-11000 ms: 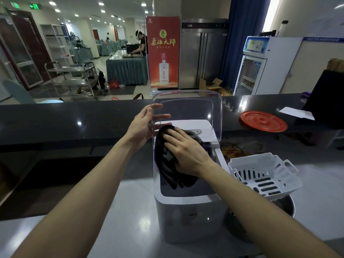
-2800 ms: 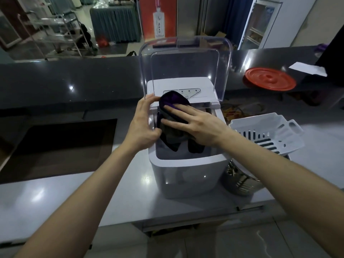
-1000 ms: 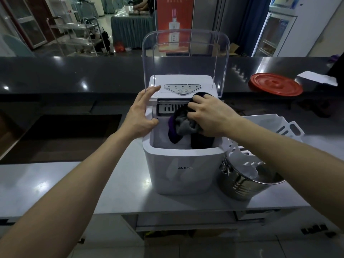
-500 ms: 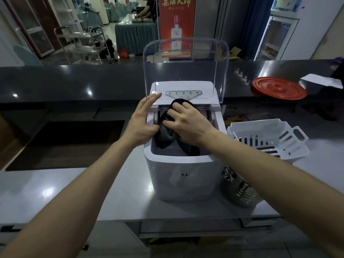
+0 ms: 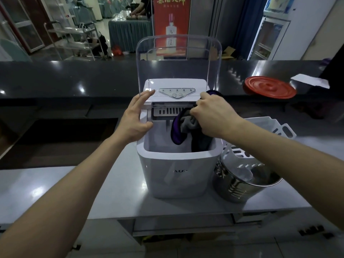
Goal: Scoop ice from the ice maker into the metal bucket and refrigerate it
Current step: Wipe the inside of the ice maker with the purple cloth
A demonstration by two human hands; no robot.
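Where the right hand (image 5: pixel 212 116) grips, the cloth (image 5: pixel 186 127) hides.

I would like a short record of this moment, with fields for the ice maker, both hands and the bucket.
ice maker: white, clear lid raised
left hand: straight fingers rest on its left top edge
right hand: grips a purple and grey cloth in the opening
bucket: metal, right of the ice maker, white basket resting on it
other: red lid on dark counter

One head-worn camera looks forward and down, close over the ice maker (image 5: pixel 178 164).
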